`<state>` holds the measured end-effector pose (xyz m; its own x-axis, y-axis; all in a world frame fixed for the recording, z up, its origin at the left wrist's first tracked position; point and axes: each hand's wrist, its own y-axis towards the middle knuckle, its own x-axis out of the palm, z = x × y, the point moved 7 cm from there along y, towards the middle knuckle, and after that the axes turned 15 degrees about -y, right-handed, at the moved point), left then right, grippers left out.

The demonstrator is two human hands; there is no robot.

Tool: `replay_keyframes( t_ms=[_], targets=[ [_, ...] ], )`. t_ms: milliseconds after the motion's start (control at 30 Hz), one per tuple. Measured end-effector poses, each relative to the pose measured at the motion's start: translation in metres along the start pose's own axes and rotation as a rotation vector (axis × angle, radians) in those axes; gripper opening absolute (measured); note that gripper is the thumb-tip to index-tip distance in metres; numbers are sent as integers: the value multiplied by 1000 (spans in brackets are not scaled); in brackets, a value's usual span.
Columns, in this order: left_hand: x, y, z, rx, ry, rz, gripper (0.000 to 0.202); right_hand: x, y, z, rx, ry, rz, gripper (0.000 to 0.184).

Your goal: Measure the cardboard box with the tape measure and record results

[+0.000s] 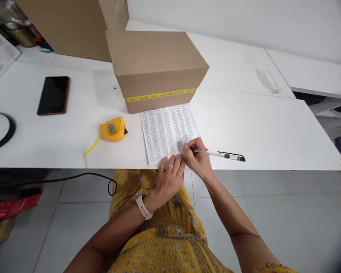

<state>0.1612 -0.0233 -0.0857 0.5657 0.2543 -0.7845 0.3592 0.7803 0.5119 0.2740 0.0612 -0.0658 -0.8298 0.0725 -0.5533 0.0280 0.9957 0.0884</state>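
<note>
Head view shows the right hand (199, 158) with its grip pinching a pen (220, 153), whose long axis goes out from the fingers to the right, nearly along the near edge of the counter (272, 132). Under this grip is the near right part of a written sheet (170, 131), which spreads to the left of the grip and away beyond it. The fingers hide the pen's tip, so one cannot tell whether it touches the paper. Just to the left of the grip, the left hand (171, 176) lies palm down, fingers extended and pinching nothing, over the sheet's near edge. The right hand has its fingers curled, its forearm coming from the near right. Beyond the grip, a cardboard box (159, 77) stands at the sheet's far end.
</note>
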Motion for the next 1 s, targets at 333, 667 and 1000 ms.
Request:
replay_keyframes(
  t_ms=[333, 667, 1000],
  targets=[
    [3, -4, -2, 16, -4, 18, 44, 2, 3, -1, 23, 18, 15, 24],
    [7, -8, -4, 19, -30, 7, 51, 0, -2, 12, 42, -52, 64, 32],
    [5, -7, -3, 39, 1, 31, 49, 1, -1, 6, -1, -144, 25, 32]
  ],
)
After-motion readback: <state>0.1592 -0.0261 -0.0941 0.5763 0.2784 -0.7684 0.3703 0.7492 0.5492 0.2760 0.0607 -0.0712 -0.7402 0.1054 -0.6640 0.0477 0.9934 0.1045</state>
